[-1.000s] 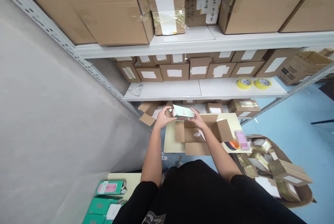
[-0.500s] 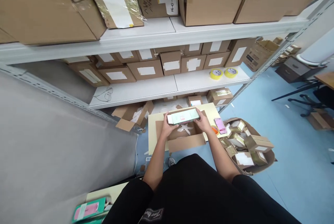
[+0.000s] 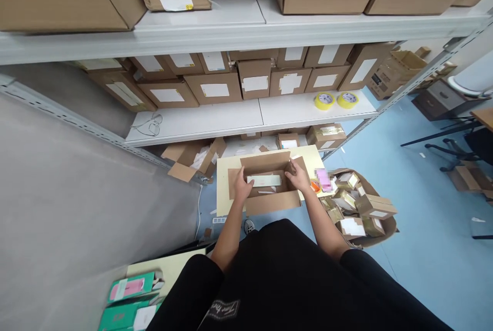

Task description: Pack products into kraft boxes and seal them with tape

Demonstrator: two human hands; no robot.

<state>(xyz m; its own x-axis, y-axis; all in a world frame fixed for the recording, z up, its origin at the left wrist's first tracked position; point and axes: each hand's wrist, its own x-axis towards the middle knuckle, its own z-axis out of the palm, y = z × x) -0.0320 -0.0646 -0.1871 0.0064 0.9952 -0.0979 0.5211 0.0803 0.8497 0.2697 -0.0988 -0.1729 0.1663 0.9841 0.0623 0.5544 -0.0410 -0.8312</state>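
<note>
A long, pale green box (image 3: 265, 181) lies inside an open cardboard carton (image 3: 272, 201), with its flaps spread. My left hand (image 3: 242, 187) is at the carton's left side, fingers and thumb apart. Its thumb overlaps the left end of the green box; whether it touches cannot be made out. At the carton's right side is my right hand (image 3: 298, 177), fingers spread, clear of the green box's right end. Under the carton is a pale yellow board (image 3: 223, 202).
Boxes fill the shelves (image 3: 215, 117) ahead, where two yellow tape rolls (image 3: 324, 100) also lie. Small parcels fill a large carton (image 3: 390, 231) on my right. An orange tape roll (image 3: 315, 185) is beside a pink item (image 3: 324, 179). Green boxes (image 3: 131, 287) are at lower left.
The pale green box has gone down from between my hands into the carton. My right hand has come off its end, and both hands have spread. The camera view has tilted down.
</note>
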